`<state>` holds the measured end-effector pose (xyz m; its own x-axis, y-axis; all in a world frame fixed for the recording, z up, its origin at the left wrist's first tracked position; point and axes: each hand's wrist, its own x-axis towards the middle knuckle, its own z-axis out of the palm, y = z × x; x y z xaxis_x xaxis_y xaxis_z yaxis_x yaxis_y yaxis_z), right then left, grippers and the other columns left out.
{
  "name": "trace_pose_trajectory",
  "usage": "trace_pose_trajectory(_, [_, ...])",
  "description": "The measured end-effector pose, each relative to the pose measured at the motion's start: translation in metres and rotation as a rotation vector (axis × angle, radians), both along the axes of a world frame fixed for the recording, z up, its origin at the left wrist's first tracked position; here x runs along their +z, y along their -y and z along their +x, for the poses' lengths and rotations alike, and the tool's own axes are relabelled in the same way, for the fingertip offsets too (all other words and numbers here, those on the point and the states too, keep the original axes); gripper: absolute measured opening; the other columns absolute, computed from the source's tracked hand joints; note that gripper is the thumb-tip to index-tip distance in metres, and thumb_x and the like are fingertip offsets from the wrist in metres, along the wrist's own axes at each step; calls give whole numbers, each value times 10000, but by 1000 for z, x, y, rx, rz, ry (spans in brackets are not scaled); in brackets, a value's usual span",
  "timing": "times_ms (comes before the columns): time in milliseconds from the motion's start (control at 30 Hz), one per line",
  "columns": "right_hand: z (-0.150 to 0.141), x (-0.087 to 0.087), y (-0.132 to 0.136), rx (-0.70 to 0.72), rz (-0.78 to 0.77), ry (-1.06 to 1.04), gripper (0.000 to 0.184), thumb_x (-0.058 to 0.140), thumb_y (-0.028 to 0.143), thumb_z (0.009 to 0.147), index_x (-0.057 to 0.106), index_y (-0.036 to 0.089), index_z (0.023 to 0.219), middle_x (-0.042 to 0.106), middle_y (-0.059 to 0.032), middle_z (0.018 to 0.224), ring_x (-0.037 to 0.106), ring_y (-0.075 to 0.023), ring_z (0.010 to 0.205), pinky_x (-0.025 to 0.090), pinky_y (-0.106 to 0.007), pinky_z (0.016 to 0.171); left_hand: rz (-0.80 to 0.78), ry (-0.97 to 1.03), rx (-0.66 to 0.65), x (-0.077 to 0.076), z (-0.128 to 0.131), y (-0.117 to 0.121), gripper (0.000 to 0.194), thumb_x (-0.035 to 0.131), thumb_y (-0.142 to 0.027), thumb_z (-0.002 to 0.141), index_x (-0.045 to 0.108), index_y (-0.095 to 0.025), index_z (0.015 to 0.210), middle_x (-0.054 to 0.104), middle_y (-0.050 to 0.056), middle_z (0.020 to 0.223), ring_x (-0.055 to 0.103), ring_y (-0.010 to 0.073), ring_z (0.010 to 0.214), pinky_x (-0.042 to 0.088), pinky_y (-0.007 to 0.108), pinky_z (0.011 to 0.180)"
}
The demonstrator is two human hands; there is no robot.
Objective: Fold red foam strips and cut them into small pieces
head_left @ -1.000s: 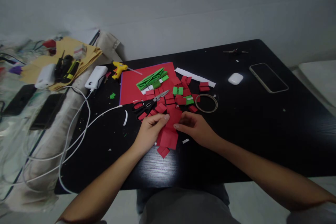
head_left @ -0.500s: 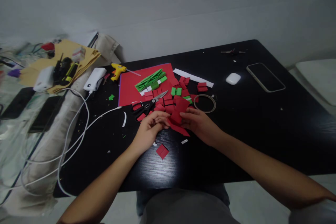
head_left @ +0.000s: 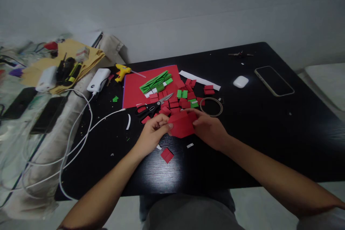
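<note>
Between my two hands is a piece of folded red paper [head_left: 181, 125], held above the table with its broad side facing me. My left hand [head_left: 154, 133] pinches its left edge between thumb and fingers. At the right end, my right hand [head_left: 208, 127] grips it, thumb in front and fingers partly hidden behind. Just beyond lie several small folded red paper pieces [head_left: 174, 104] and a few green ones [head_left: 182, 94]. Black-handled scissors [head_left: 151, 108] rest at the left of this pile. A single folded red square [head_left: 167, 155] lies nearer to me.
Behind the pile, green folded paper [head_left: 155, 82] lies on red sheets [head_left: 132, 88]. A tape roll [head_left: 221, 107], white earbud case [head_left: 240, 82] and phone [head_left: 274, 81] are to the right. Leftward are a yellow glue gun [head_left: 122, 72], a white power bank [head_left: 98, 79] and a white cable [head_left: 90, 115].
The red paper has been turned: its raised flap and slanting lower part now appear as one broad face toward me. Both hands remain on it, with the left thumb moved onto its front.
</note>
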<state>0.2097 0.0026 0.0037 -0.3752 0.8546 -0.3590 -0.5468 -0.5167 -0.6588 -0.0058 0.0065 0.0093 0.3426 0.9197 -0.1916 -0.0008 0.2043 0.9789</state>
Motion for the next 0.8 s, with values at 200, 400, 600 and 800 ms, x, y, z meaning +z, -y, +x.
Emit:
trace_pose_trajectory(200, [2,1,-1,28,116,257,293,865,303,739,772,241,1009,761,-8,924,698,-176,809,545,-327,799,-13,-33,-16,2,1,-1,246,801,-353,809,640,-167,821,570,-47,625,501,95,561,372,228,577])
trace_pose_trajectory(400, [0,1,5,49,313,531,268,909,364,715,808,224,921,774,-24,919,713,-225,864,570,-363,814,82,-123,10,0,3,2,219,780,-342,831,678,-164,906,549,-41,653,486,102,593,383,235,594])
trace_pose_trajectory(600, [-1,-3,5,2,357,533,225,878,343,754,813,241,944,787,-31,950,721,-222,878,572,-370,833,154,-145,17,-1,4,5,167,731,-319,878,721,-165,944,581,-24,666,514,110,611,403,236,601])
trace_pose_trajectory(800, [-2,0,6,-1,422,543,119,807,281,810,828,266,926,794,-24,932,716,-222,893,552,-385,885,218,-114,50,4,5,5,113,718,-268,870,760,-178,923,628,-6,695,546,116,625,437,234,601])
